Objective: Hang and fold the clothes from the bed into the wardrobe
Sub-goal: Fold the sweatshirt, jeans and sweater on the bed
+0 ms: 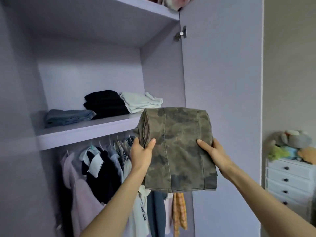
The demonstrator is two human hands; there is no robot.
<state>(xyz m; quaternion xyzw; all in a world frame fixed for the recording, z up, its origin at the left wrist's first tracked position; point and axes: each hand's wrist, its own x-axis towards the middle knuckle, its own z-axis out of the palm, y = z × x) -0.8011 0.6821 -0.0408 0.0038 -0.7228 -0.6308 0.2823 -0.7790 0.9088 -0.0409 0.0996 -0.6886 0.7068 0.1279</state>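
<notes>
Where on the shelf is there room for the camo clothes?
Bare shelf shows along the front edge, before the black pile and pale pile, and left of the blue jeans. The back is crowded. Both hands hold the camo bundle.

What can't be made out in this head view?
- Fingers of the left hand and right hand: behind the folded camouflage garment.
- Pink items on the top shelf: cut by the upper edge.
- Hanging clothes: partly covered by arms and garment.
</notes>
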